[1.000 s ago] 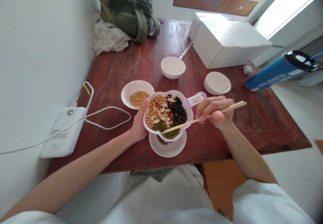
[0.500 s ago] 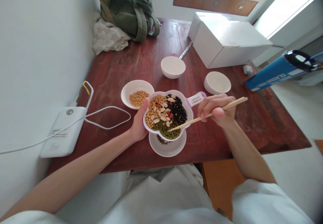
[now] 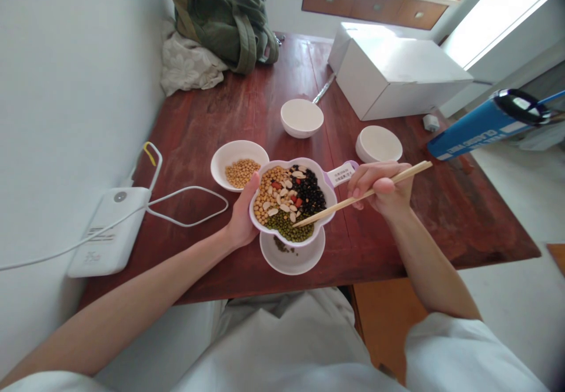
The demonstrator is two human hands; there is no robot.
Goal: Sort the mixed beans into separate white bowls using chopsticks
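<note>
My left hand (image 3: 242,215) grips the left rim of a white and purple lobed bowl (image 3: 330,190) with a labelled handle. Inside it lie soybeans (image 3: 266,196), black beans (image 3: 314,195), green mung beans (image 3: 298,232), pale seeds and a few red pieces. Chopsticks (image 3: 353,199) are pinched in my right hand (image 3: 382,189), their tips among the mung beans. The lobed bowl is over part of a white bowl (image 3: 304,264) holding some mung beans. Just behind my left hand stands a white bowl (image 3: 218,165) of soybeans.
Two more white bowls (image 3: 302,118) (image 3: 378,145) stand farther back. A white power bank (image 3: 110,230) with a looped cable lies at left. On the far side are a green bag (image 3: 220,21) and a white box (image 3: 392,74); a blue bottle (image 3: 481,124) is at right.
The chopsticks and my right hand have shifted very slightly, with the tips still at the mung beans. More loose mung beans show in the bowl underneath. My left hand keeps its grip.
</note>
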